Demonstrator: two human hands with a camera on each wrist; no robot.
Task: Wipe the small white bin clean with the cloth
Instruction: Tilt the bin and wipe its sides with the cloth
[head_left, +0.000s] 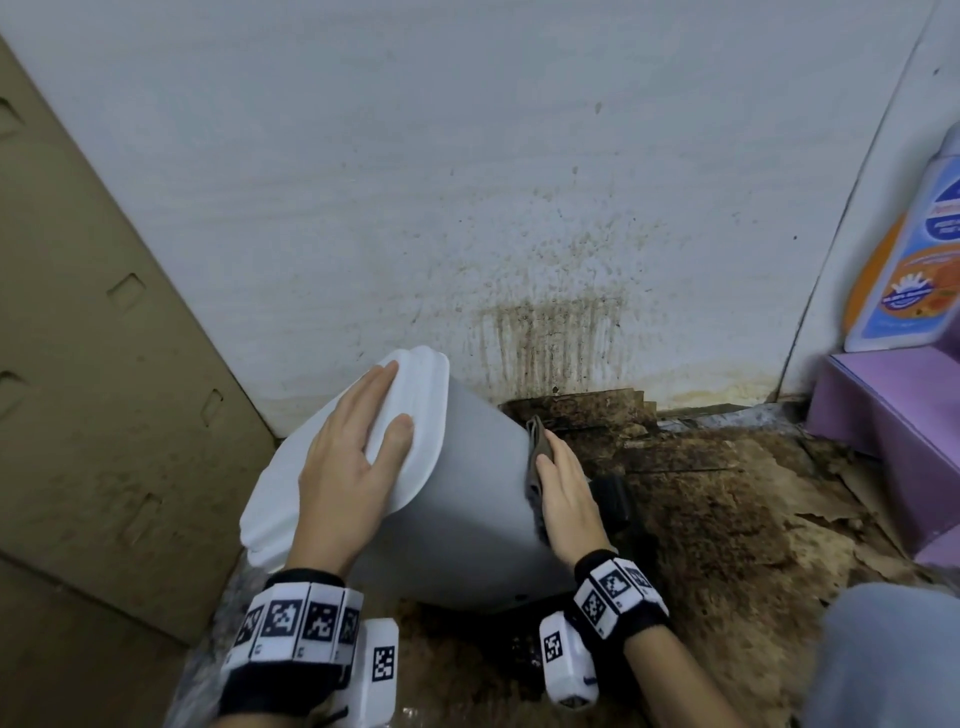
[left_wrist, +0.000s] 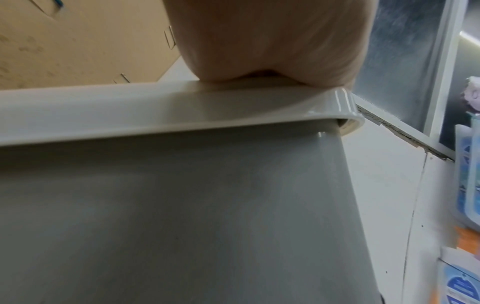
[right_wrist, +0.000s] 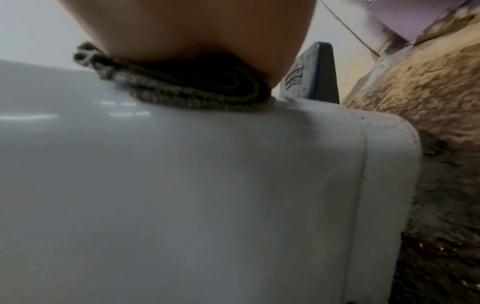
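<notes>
While the bin (head_left: 467, 499) is sitting tipped over on the grubby floor (head_left: 727, 519), the head camera is showing its long axis running from the lid end at upper left down to the base at lower right, so any stroke with the cloth (head_left: 535, 457) is probably going along that slope. The left hand (head_left: 353, 467) is lying flat on the white lid (head_left: 421, 415) with fingers straight, bracing it, while the right hand (head_left: 566, 499) is pressing the folded cloth onto the bin's right flank with flat fingers, so that's the hand nearer the base end. The two hands are sitting apart, one on each end of the body. A stained wall (head_left: 545, 332) is right behind, a cardboard box (head_left: 104, 364) on the left, a purple box (head_left: 893, 415) with a bottle (head_left: 914, 249) on it over on the right. From the left wrist, the palm (left_wrist: 272, 45) is resting on the glossy lid rim (left_wrist: 182, 111), which is overhanging the smooth grey wall (left_wrist: 182, 216) of the bin below; fingers aren't showing here. From the right wrist, the hand's heel (right_wrist: 187, 28) is squashing a dark knitted, ropey-looking cloth (right_wrist: 187, 88) in several folds onto the shiny plastic (right_wrist: 182, 185). The rounded bottom edge (right_wrist: 389, 154) is looking speckled with dirt, so I'd guess that end still needs wiping.
</notes>
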